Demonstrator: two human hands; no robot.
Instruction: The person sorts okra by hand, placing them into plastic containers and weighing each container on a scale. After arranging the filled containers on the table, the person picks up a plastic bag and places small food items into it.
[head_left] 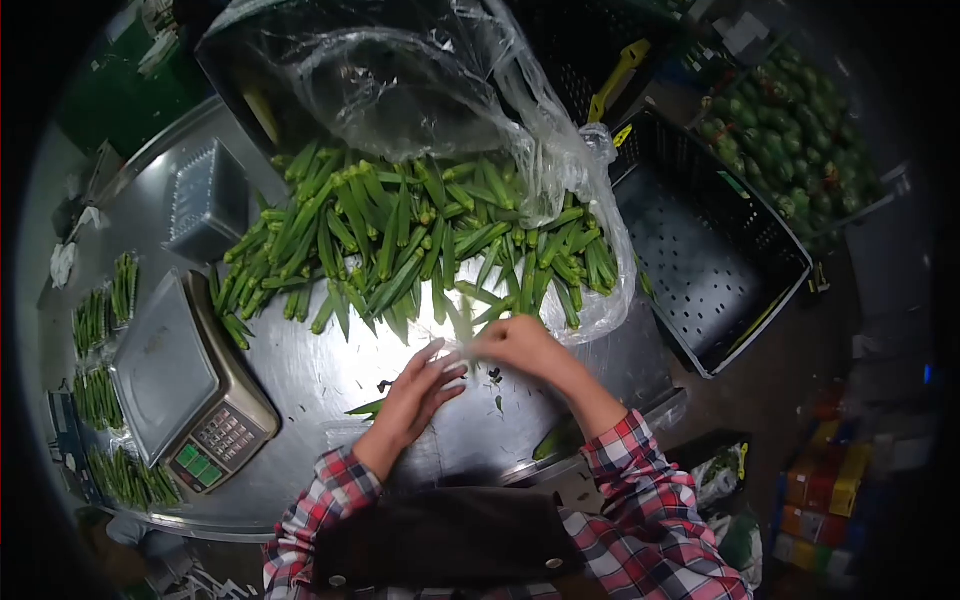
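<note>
Markings on the keypad point(230, 435) of the scale point(165, 365) are too small to read; three green panels point(198, 465) sit beside the keys. Count: one scale; four green packs point(97, 395) to its left; one stack of clear trays point(207, 195) beyond it; a perforated black crate point(700, 250) well to its right. Loose okra point(390, 225), too many to count, lies heaped on the worktop point(300, 400) right of the scale, partly under a clear bag point(400, 95). Both hands are right of the scale, at the heap's near side. Left hand point(412, 388): half open, fingers loosely spread, palm above the worktop. Right hand point(522, 345): fingers drawn together beside a blurred pod point(464, 318); cannot tell whether it is gripped.
</note>
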